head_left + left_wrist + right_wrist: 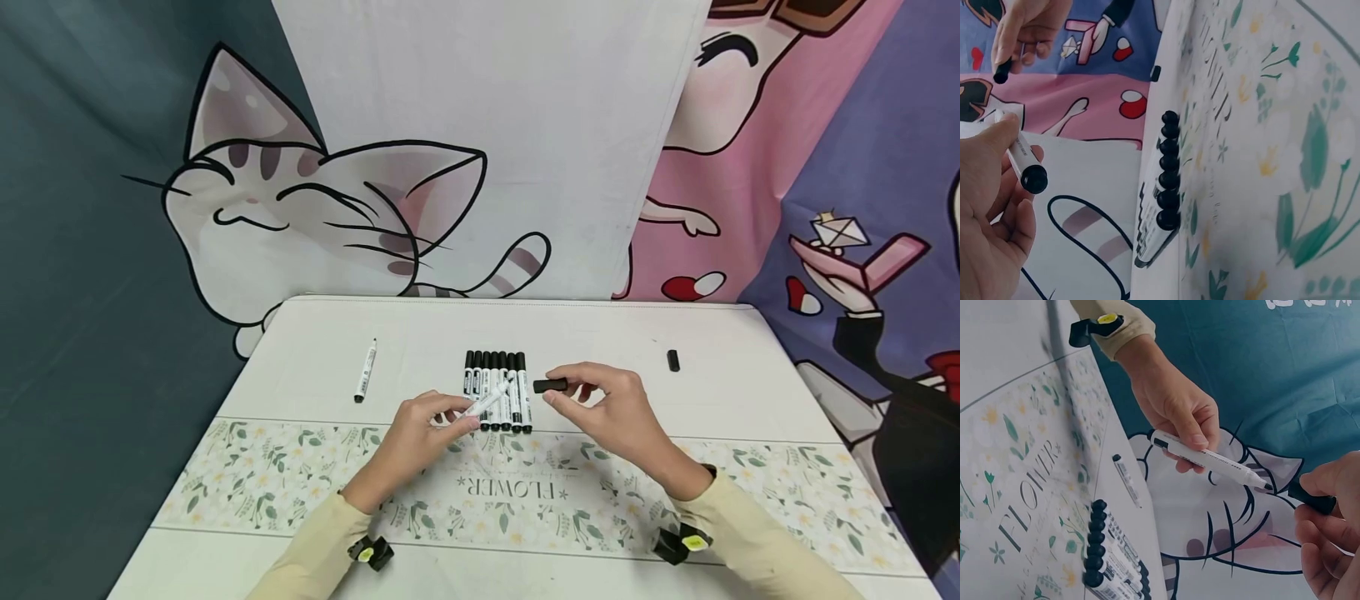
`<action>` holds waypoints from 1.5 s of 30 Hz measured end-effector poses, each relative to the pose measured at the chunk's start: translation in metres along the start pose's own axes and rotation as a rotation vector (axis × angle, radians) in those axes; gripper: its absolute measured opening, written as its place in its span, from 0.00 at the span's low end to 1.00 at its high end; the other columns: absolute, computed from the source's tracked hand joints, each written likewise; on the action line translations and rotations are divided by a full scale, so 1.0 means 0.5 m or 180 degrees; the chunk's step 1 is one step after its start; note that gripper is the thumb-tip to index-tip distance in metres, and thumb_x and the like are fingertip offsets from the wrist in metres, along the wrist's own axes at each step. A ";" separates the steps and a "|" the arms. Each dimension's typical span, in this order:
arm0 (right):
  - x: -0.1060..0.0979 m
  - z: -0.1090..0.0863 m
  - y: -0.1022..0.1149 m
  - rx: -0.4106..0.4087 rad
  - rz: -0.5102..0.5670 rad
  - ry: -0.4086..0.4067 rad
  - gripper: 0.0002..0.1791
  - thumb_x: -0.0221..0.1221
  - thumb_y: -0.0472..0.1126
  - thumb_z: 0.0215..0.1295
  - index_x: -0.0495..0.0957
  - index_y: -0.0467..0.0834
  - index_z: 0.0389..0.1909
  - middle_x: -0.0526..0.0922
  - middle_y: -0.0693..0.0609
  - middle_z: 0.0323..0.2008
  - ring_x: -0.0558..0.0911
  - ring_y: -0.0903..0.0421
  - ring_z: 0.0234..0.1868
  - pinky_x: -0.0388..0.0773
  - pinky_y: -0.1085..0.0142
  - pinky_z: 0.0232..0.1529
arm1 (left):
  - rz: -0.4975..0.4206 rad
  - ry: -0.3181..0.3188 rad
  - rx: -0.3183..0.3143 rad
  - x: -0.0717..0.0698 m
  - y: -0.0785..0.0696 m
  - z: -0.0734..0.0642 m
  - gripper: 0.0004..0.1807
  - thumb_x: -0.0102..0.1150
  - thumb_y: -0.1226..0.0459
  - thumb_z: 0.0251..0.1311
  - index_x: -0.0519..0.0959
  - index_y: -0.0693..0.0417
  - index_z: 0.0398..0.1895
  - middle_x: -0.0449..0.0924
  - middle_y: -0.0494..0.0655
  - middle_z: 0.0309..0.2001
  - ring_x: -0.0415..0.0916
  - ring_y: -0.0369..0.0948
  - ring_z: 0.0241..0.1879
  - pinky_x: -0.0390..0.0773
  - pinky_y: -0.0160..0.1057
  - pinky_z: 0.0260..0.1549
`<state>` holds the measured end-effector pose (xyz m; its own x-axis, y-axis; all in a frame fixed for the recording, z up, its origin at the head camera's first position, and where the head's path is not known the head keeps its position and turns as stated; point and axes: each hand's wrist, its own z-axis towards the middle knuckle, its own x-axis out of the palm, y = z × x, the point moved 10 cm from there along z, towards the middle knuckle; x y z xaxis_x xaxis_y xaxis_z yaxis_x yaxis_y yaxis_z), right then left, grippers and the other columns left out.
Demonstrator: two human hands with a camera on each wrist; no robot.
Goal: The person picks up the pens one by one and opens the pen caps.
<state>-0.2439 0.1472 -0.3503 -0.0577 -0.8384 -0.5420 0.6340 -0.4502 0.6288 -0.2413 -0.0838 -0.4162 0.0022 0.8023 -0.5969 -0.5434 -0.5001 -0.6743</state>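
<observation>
My left hand (426,435) pinches a white marker (1216,462) near its black end, the bare dark tip pointing toward the right hand. In my right hand (611,407), thumb and fingers hold a black marker cap (551,385), its open end facing the marker tip. A small gap separates cap and tip in the right wrist view. Beneath the hands, a row of several capped markers (522,400) lies side by side on the table, partly hidden by the held marker in the head view.
An uncapped marker (365,372) lies to the left on the white table (600,333). Another black cap (672,360) lies at the right. A floral band with the word FLOWER (513,488) crosses the near part. Printed cloth hangs behind.
</observation>
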 end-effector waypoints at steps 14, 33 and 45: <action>-0.013 0.004 -0.013 0.0081 -0.0098 0.0012 0.15 0.73 0.33 0.58 0.88 0.49 0.45 0.85 0.62 0.29 0.81 0.65 0.31 0.80 0.65 0.30 | 0.0045 -0.0222 -0.0367 -0.051 0.032 0.011 0.12 0.74 0.60 0.60 0.89 0.54 0.45 0.86 0.38 0.37 0.78 0.33 0.32 0.81 0.33 0.33; -0.022 -0.001 -0.045 0.0330 -0.0207 0.0054 0.14 0.71 0.34 0.62 0.86 0.49 0.47 0.86 0.61 0.30 0.81 0.65 0.29 0.79 0.70 0.31 | 0.0072 -0.0370 -0.1117 -0.147 0.136 0.011 0.14 0.68 0.56 0.66 0.86 0.53 0.49 0.84 0.44 0.37 0.79 0.40 0.33 0.79 0.34 0.28; -0.041 -0.006 -0.063 0.0396 -0.0225 0.0027 0.12 0.70 0.35 0.64 0.85 0.50 0.47 0.89 0.60 0.32 0.82 0.65 0.28 0.78 0.72 0.31 | 0.0275 -0.0466 -0.1547 -0.206 0.232 0.000 0.20 0.64 0.50 0.69 0.85 0.55 0.53 0.87 0.49 0.42 0.81 0.42 0.39 0.80 0.35 0.34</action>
<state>-0.2605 0.1793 -0.3605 -0.0921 -0.8008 -0.5918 0.5281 -0.5431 0.6527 -0.3044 -0.2247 -0.4329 -0.1619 0.7712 -0.6156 -0.0833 -0.6323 -0.7702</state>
